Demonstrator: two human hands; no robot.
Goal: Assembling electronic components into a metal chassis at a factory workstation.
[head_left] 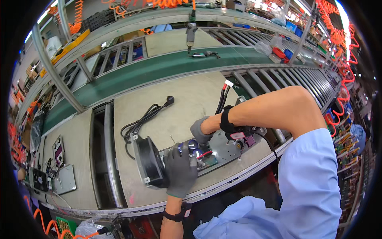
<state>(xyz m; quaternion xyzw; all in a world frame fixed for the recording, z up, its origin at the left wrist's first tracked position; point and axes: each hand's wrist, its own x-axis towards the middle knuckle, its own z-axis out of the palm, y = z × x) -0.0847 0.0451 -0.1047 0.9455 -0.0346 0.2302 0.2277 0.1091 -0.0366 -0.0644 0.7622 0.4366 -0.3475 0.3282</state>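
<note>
A metal chassis (221, 145) lies on the worktop, carrying a green circuit board with blue capacitors (193, 147) and a red wire. A black fan (153, 161) in a metal bracket stands upright at its left end. My left hand (180, 169), in a grey glove, rests over the board beside the fan, its fingers stretched out. My gloved right hand (202, 129) is closed above the far edge of the board; whatever its fingers grip is hidden. Black and red leads with a white connector (228, 83) rise behind my right wrist.
Left of the chassis lies a coiled black power cord (149, 115). Another partly built unit (59, 175) sits farther left, past a roller gap. Behind the worktop runs a green conveyor belt (139, 77), with a hanging power screwdriver (191, 36) and another tool (205, 54). Rollers (294, 81) extend right.
</note>
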